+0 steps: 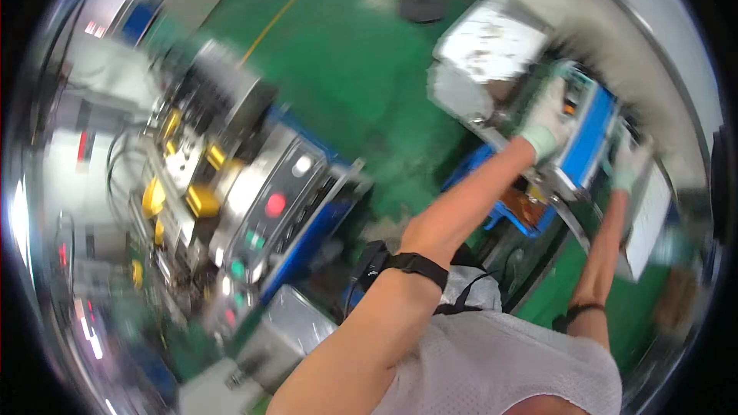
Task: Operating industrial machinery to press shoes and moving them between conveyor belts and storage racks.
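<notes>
Both my hands wear pale gloves and reach to the right side of the view, to a bench-mounted machine with a blue, silver-edged housing (586,138). My left hand (550,114) lies along the left side of the housing, close to a small orange part (570,108). On the housing's other side is my right hand (632,160), beside a dark, bristly area. Motion smears the fingers of both hands, and I cannot make out anything held in them.
A control panel (275,204) with coloured buttons fronts a machine with yellow parts (203,201) on the left. Near my hands are a white-topped surface (492,42), a blue bin (530,224) with brown contents and a white panel (647,219). The floor (361,84) is green.
</notes>
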### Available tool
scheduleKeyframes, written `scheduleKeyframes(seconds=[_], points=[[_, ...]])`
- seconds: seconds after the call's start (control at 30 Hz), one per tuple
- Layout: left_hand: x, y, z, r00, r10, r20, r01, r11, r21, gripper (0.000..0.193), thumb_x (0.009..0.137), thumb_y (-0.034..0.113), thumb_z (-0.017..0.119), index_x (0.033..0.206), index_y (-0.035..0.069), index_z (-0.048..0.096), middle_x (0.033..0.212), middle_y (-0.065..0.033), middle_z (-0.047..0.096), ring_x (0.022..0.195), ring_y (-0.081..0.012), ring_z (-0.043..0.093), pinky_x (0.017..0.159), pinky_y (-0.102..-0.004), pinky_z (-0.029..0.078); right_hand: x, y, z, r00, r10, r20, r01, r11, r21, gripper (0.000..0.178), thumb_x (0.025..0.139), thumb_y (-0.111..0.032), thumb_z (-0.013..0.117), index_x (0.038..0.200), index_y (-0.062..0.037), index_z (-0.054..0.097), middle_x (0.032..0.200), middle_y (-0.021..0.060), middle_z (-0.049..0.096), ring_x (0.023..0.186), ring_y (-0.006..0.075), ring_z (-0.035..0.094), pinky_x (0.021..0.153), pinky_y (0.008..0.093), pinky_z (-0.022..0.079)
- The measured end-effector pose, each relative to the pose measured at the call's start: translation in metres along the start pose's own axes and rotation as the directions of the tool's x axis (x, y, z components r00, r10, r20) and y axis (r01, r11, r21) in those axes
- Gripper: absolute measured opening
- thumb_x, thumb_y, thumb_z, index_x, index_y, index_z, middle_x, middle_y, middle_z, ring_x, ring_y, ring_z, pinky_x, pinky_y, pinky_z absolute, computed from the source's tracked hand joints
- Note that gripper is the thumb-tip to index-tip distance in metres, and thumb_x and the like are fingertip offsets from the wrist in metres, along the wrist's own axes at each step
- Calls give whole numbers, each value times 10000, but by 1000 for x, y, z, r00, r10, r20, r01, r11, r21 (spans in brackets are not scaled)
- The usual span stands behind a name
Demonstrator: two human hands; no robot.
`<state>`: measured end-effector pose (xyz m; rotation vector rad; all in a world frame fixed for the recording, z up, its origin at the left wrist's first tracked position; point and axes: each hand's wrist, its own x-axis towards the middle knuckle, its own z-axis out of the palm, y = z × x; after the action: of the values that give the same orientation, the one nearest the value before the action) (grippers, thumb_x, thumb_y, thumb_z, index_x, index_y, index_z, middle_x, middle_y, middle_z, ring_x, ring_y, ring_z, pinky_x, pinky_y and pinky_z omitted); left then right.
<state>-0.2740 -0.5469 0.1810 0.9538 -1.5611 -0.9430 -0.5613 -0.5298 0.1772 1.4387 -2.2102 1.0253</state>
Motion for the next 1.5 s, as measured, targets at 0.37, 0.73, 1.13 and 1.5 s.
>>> scheduleKeyframes(seconds=[0.37, 0.73, 1.13, 1.5], points=[[-703, -1, -309, 459, -488, -742, 858, 26, 513, 308, 906, 288, 532, 1036, 74, 712, 1082, -183, 698, 1034, -364, 657, 894, -414, 524, -407, -278, 26, -275, -717, 640, -298, 697, 653, 503, 944, -121, 644, 1382, 53, 469, 1381, 186, 547, 1283, 258, 533, 1101, 364, 406], [-1213, 219, -218, -679, 258, -687, 729, 127, -673, 468, 775, 155, 764, 1217, 69, 635, 1212, -155, 652, 1100, -335, 635, 962, -397, 499, -576, -324, 8, -571, -456, 683, 391, 581, 714, 561, 900, -238, 659, 1344, 71, 507, 1290, 213, 612, 1151, 275, 603, 959, 355, 479], [-1306, 176, -266, -696, 154, -701, 644, -297, -705, 574, 684, 292, 846, 1150, 111, 563, 1158, -142, 584, 1076, -372, 582, 901, -499, 489, -591, -389, -92, -496, -183, 849, 550, 690, 470, 290, 879, -137, 623, 1118, 24, 650, 920, 34, 676, 768, 119, 601, 639, 285, 496], [-1077, 195, -231, -709, -310, -634, 593, 225, -773, 467, 679, 390, 805, 892, 15, 626, 902, -191, 700, 847, -363, 682, 794, -435, 542, -798, -479, -257, -946, -188, 264, 167, 416, 894, 482, 926, -196, 649, 1304, 79, 529, 1261, 208, 624, 1196, 245, 608, 1019, 355, 487]])
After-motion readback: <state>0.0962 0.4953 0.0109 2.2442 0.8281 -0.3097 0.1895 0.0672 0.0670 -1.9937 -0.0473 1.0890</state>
